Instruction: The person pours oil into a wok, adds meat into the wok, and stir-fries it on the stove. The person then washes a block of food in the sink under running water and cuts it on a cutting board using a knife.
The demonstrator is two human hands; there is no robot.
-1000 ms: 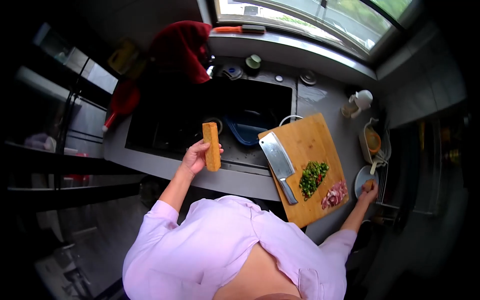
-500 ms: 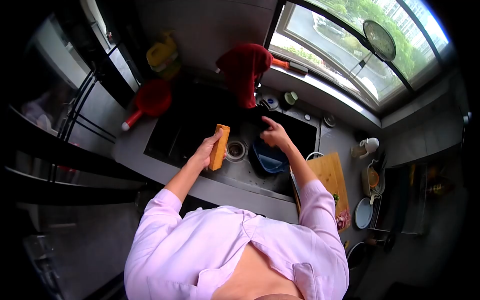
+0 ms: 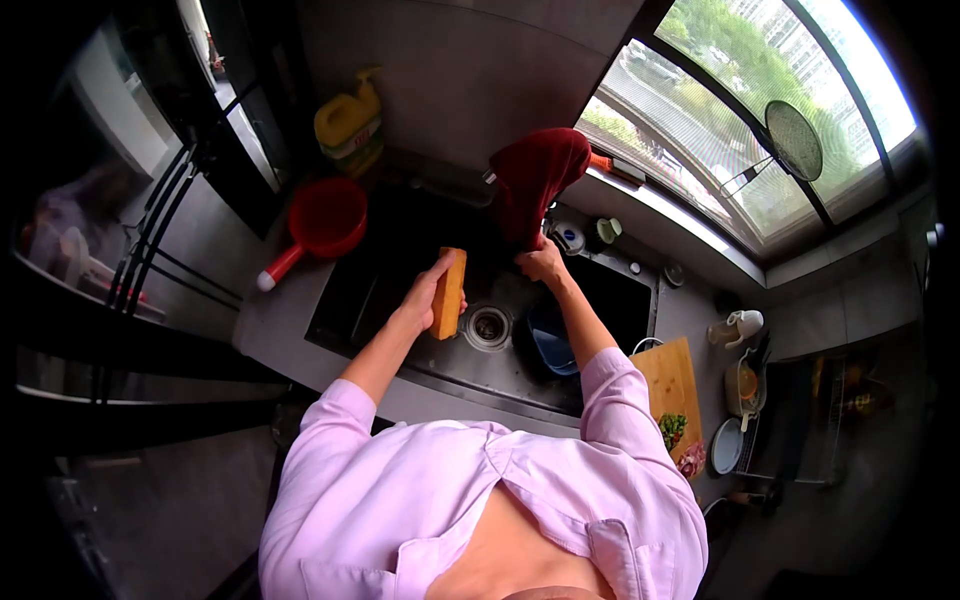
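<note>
My left hand [image 3: 432, 292] is closed around a long orange-brown rectangular block [image 3: 452, 292], held upright over the left side of the dark sink [image 3: 465, 375]. The block's exact kind does not show. My right hand [image 3: 543, 263] is at the lower end of a red cloth [image 3: 540, 175] that hangs by the window, its fingers closed on the cloth. Part of the grip is hidden by the hand itself. Below that forearm a blue basin [image 3: 550, 335] sits in the sink, beside the round drain [image 3: 489, 327].
A red dipper [image 3: 327, 218] and a yellow jug [image 3: 350, 125] stand at the left back. To the right, a wooden cutting board [image 3: 668, 378] carries chopped greens and meat. A strainer [image 3: 795, 140] hangs at the window; a white-topped bottle [image 3: 738, 326] stands on the right counter.
My right hand has moved forward and left, from above the blue basin to the red cloth's lower end. The left hand keeps hold of the block. The view has shifted.
</note>
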